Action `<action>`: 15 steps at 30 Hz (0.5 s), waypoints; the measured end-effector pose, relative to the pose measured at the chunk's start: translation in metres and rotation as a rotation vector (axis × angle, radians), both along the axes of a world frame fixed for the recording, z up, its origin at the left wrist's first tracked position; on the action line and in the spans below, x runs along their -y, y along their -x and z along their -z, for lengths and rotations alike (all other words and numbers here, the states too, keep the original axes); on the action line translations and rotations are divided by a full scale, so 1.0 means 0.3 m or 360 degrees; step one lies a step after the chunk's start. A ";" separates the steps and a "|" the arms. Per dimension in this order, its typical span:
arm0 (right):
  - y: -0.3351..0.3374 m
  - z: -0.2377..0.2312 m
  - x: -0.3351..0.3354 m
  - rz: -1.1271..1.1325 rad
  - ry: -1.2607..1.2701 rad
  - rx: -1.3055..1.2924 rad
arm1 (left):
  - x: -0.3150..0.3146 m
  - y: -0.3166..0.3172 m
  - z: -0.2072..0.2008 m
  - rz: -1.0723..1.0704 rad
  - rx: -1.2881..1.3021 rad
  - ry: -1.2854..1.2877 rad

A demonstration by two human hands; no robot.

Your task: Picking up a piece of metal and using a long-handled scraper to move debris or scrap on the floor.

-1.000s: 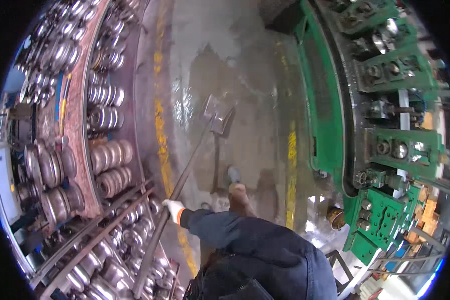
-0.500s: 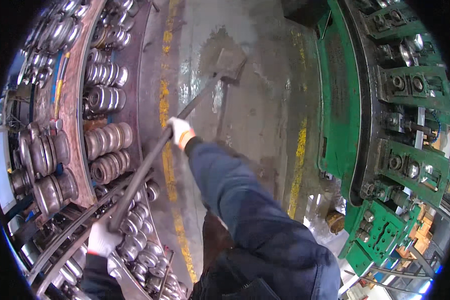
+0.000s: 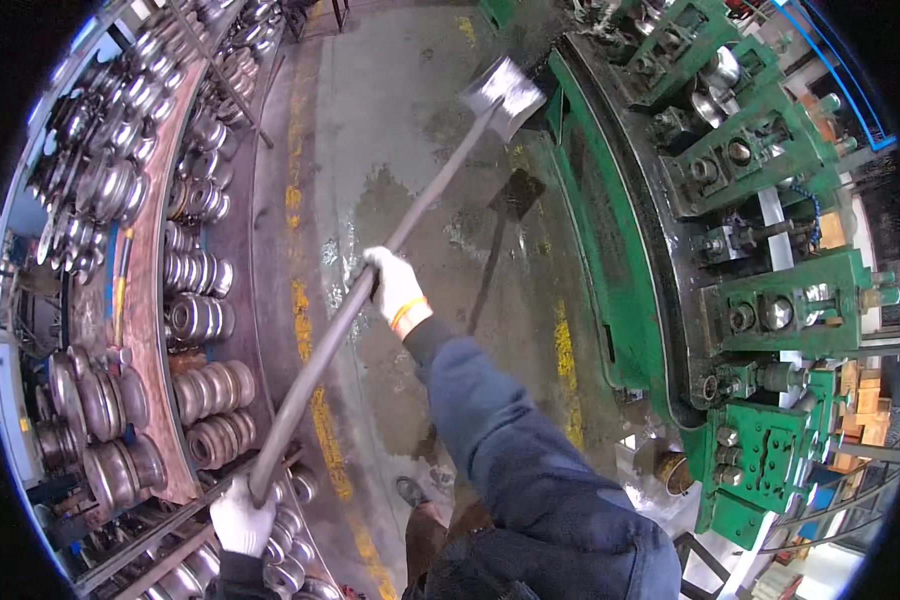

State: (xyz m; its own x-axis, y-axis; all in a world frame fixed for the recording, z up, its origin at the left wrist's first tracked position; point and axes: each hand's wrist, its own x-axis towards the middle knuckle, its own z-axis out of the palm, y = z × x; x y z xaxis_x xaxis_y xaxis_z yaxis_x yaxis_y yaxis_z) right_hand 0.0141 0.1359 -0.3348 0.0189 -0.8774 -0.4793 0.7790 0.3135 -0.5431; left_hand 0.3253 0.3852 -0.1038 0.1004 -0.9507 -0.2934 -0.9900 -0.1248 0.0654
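Observation:
A long-handled shovel point(image 3: 322, 355) slants from lower left to upper right in front of me. Its flat, squarish metal blade point(image 3: 510, 92) is raised off the floor, since its shadow falls well apart from it. My left hand point(image 3: 242, 517), in a white glove, is closed round the butt end of the handle, beside the rack. Farther up the handle, my right hand point(image 3: 397, 283) grips it from the right, also gloved in white with an orange cuff edge. The blade is near the far end of the green machine.
Racks point(image 3: 175, 420) of shiny metal rollers point(image 3: 202, 318) line the left side. Along the right runs a green machine point(image 3: 620, 270) with roller stands. The wet concrete floor point(image 3: 400, 120) between them carries worn yellow lines point(image 3: 322, 425). A round container point(image 3: 673, 473) stands by the machine's near end.
The shovel blade has risen from low over the floor and swung to the right, away from its shadow. Both hands keep their grip, and my view has shifted.

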 end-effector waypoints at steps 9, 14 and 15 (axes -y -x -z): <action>-0.634 0.120 -0.967 -0.0547 -0.1125 0.0342 | -0.877 -0.448 -0.231 -0.0305 0.0623 -0.0806; -0.863 0.158 -1.338 -0.0731 -0.1392 0.0601 | -0.852 -0.431 -0.572 -0.0032 0.0660 -0.1242; -0.861 0.153 -1.355 -0.0750 -0.1405 0.0658 | -0.876 -0.466 -0.575 -0.0016 0.0656 -0.1296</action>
State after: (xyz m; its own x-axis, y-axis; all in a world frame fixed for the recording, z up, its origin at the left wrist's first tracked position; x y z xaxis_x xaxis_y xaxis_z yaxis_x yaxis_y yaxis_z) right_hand 0.2725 0.5423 -0.3807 0.5693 -0.0875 -0.8174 0.5488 0.7808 0.2986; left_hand 0.4650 0.6481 0.0687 0.3533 -0.4639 -0.8124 -0.9141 0.0138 -0.4053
